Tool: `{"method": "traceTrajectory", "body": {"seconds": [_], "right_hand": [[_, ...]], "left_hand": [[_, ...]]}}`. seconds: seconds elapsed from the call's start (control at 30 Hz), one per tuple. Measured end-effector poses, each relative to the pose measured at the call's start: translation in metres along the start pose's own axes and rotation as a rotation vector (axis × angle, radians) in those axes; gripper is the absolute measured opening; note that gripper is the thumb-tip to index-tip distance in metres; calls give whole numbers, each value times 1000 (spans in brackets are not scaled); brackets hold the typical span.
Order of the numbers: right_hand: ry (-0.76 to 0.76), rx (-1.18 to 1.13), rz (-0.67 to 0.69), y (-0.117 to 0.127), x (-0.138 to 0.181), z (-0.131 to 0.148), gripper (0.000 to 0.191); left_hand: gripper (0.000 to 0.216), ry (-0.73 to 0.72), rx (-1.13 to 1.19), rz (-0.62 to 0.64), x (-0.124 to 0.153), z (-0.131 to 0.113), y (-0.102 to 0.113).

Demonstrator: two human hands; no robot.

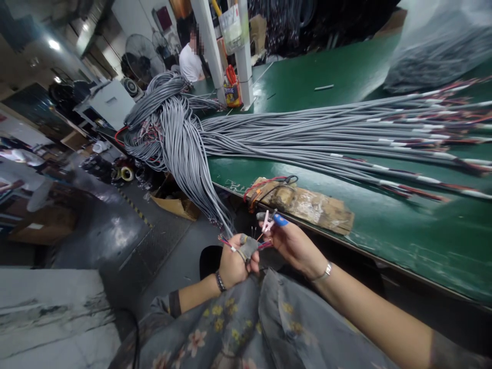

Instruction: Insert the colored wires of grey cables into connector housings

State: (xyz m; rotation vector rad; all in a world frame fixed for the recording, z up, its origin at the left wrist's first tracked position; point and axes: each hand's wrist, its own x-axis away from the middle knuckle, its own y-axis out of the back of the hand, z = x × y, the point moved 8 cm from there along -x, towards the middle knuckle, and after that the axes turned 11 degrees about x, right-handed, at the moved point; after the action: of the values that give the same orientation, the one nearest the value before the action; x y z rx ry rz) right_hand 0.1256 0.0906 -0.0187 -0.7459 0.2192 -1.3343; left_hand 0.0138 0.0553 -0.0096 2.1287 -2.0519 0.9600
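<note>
My left hand [236, 259] is closed around the end of a grey cable, its thumb and a finger wrapped in grey coverings. Thin coloured wires [265, 245] stick out from its grip towards the right hand, and more wire ends [226, 242] show on its left side. A small pink tool, shaped like a clip [266, 223], is pinched in my right hand [294, 246], which has a blue cover on one digit. A copper-coloured wire lies just below the clip; whether the clip touches it I cannot tell.
Long grey cables [269, 128] with stripped ends lie along the green table [388, 225], and a thick bundle [184, 133] hangs over its edge. A taped wooden board [307, 207] sits near the front edge. Behind the post [243, 56] is a person in white [190, 62].
</note>
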Motion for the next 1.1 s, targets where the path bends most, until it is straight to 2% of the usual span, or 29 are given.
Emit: {"method": "traceTrajectory", "body": {"seconds": [0.17,0.3,0.6,0.8,1.0,1.1], "right_hand": [[-5,-12,36,-1,-5,-5,42],[-9,-55,9,2,-10,-8,38],[-22,-87,1,2,-8,-13,40],[-97,-102,101,-2,0,-13,45],[-137,91,208,-7,14,-18,43],[-75,217,158,-4,20,-15,36]], "left_hand": [[50,-32,32,-35,-2,-3,-5],[47,-31,11,-29,-4,-1,-9],[46,-15,-36,-24,-6,5,-5],[49,-51,-6,2,-1,3,0],[49,-141,-43,-40,-4,1,7],[47,-170,-102,-27,-6,4,11]]}}
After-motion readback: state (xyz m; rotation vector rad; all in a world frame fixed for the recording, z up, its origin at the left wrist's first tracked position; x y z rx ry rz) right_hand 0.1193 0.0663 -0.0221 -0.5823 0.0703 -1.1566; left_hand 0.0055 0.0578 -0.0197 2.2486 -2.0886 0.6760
